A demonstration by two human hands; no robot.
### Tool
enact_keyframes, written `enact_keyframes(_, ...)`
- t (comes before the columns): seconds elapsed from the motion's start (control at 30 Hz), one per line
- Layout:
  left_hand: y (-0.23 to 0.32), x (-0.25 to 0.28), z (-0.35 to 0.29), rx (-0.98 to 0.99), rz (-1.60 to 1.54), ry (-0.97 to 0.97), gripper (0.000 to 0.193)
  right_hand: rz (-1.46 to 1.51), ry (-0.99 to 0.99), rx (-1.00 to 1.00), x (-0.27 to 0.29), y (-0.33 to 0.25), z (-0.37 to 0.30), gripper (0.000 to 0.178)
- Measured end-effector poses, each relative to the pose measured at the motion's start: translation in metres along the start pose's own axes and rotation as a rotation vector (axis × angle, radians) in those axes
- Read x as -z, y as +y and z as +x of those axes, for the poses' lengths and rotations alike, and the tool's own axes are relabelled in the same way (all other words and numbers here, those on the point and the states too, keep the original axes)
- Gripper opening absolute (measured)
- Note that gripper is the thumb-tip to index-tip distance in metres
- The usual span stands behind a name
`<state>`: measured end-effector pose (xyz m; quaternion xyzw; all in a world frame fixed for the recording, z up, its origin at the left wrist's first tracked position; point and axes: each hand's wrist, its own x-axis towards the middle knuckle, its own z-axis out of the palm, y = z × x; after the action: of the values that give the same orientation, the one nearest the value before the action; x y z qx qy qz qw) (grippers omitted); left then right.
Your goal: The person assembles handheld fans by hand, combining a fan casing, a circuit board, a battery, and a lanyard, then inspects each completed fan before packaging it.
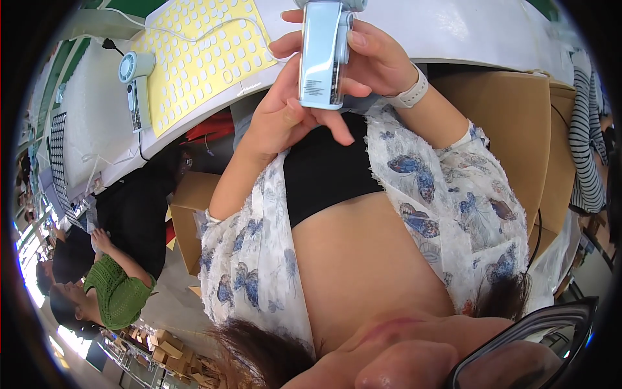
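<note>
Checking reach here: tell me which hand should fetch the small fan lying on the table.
Probably the left hand: the table fan lies to that side, while the right hand wraps the held blue device and could keep it.

I see a white worktable (453,29) running along the top of my view. A yellow sheet of round white stickers (201,58) lies on it toward its left end, and a small pale-blue handheld fan (135,84) lies just left of that sheet.
</note>
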<state>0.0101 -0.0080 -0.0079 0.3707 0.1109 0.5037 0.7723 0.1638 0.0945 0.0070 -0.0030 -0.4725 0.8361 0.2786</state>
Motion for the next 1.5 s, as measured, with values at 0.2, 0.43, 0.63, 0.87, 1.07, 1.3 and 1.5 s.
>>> enact_keyframes(0.2, -0.011, 0.012, 0.003, -0.014, -0.229, -0.089, 0.073, -0.094, 0.024, -0.022, 0.006, 0.0, 0.002, 0.059)
enact_keyframes(0.43, -0.015, 0.018, 0.003, 0.064, -0.062, 0.085, 0.06, -0.069, 0.277, -0.113, -0.004, -0.017, -0.002, 0.056)
enact_keyframes(0.63, -0.015, 0.018, 0.001, 0.036, -0.033, 0.121, 0.058, -0.187, 0.333, -0.193, -0.007, -0.025, -0.001, 0.055)
enact_keyframes(0.87, -0.008, 0.009, 0.001, -0.018, 0.284, 0.294, 0.057, -0.533, 0.03, 0.329, 0.055, -0.008, 0.006, 0.057)
enact_keyframes(1.07, -0.01, 0.003, -0.004, -0.009, 0.598, 0.429, 0.05, -0.508, 0.552, -0.055, 0.005, -0.041, 0.013, 0.062)
enact_keyframes(1.3, -0.005, -0.015, -0.007, -0.009, 0.652, 0.449, 0.048, -1.205, 0.431, 0.762, 0.013, -0.082, 0.009, 0.077)
enact_keyframes(1.5, -0.004, -0.003, -0.013, -0.052, 0.575, 0.486, 0.042, -0.138, -0.394, 0.425, 0.01, -0.137, -0.018, 0.078)
